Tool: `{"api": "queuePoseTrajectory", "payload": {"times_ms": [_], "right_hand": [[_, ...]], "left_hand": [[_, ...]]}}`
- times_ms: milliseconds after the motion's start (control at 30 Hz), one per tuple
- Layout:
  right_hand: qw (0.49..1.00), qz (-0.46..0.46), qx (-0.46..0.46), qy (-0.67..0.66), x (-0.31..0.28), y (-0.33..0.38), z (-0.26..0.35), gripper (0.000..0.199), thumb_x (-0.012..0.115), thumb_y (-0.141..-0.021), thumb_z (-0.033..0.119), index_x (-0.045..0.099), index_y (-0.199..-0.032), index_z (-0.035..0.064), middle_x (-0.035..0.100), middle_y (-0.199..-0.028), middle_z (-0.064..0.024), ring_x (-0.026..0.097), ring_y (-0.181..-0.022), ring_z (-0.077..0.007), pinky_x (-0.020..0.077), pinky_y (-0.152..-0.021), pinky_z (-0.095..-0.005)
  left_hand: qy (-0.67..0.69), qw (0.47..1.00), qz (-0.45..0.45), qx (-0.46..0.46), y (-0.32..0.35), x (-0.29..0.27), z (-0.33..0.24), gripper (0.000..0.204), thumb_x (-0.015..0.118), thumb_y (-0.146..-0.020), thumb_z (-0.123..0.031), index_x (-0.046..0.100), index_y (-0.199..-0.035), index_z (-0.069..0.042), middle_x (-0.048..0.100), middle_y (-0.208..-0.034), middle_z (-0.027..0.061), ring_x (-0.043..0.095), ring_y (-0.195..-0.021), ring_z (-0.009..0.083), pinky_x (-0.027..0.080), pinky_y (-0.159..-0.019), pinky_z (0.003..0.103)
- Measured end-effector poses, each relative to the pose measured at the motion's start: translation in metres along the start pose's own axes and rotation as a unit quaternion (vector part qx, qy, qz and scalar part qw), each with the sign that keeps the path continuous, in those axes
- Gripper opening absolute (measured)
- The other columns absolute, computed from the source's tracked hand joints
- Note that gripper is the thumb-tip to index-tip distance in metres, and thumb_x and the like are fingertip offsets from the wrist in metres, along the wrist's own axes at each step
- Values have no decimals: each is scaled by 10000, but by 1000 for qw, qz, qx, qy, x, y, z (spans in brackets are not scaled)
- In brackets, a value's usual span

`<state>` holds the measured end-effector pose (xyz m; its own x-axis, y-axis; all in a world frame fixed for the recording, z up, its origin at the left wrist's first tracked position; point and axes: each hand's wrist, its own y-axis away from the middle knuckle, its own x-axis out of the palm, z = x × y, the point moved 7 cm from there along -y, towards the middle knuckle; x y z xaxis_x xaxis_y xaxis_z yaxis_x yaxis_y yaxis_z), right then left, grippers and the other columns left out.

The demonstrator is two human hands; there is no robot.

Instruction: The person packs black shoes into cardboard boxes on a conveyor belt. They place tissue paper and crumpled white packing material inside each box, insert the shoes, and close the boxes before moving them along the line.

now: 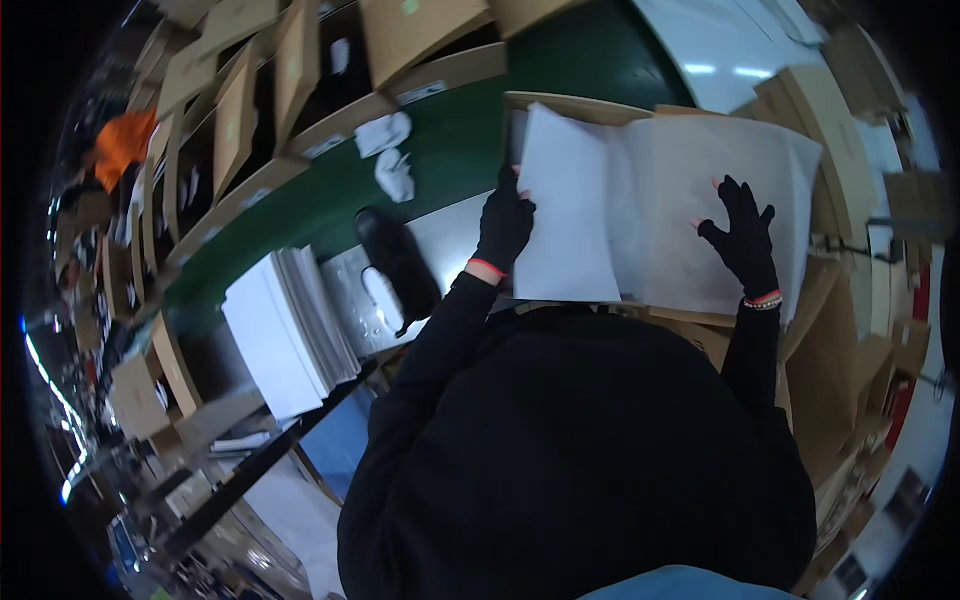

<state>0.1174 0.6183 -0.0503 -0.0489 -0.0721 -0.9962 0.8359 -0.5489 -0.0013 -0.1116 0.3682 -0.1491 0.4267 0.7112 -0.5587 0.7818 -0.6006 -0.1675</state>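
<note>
- Place: factory or warehouse packing line, looks like footwear; workshop floor, not home or office.
- Long green work surface point(455, 155), probably conveyor belt, runs through the station.
- Row of open cardboard boxes point(298, 75) along its far side, lids up.
- Near box point(580, 103) open, thin white paper point(570, 210) spread over it.
- Thick stack of white sheets point(275, 335) at the station, beside a metal plate point(455, 240).
- Black shoe-like item point(395, 255) on the plate; crumpled white paper wads point(385, 135) on the green.
- More cartons point(835, 140) piled right.
- Bright strip lights point(50, 385) far left; background there cluttered, blurry.
</note>
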Motion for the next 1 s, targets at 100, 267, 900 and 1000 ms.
{"api": "queuePoseTrajectory", "payload": {"times_ms": [100,267,900,1000], "right_hand": [[998,-19,49,-22,21,18,-39,706,672,-808,470,427,-1387,149,408,-1441,-122,292,-1380,-336,132,-1048,-675],[988,-53,90,-111,34,50,-75,674,726,-791,367,462,-1360,121,437,-1415,-142,343,-1347,-349,229,-1089,-539],[984,-172,53,-1,35,21,-34,569,687,-826,354,491,-1333,183,387,-1450,-80,268,-1384,-339,121,-1077,-654],[982,-174,72,11,42,22,-56,578,676,-831,385,486,-1337,181,370,-1459,-83,261,-1386,-341,121,-1076,-658]], "left_hand": [[11,1000,7,-16,-1,10,18,435,517,-860,-48,397,-1278,-64,637,-921,223,627,-857,413,498,-720,468],[39,998,-32,37,-2,37,22,417,507,-871,-40,386,-1270,-26,629,-961,237,629,-878,396,494,-750,434],[-487,717,469,-168,64,-162,120,866,606,-722,-670,456,-1348,-90,463,-1328,248,539,-1152,397,434,-937,497],[-404,757,448,-250,76,-198,151,834,646,-712,-657,536,-1255,-35,600,-1155,220,580,-1100,338,438,-937,421]]}}
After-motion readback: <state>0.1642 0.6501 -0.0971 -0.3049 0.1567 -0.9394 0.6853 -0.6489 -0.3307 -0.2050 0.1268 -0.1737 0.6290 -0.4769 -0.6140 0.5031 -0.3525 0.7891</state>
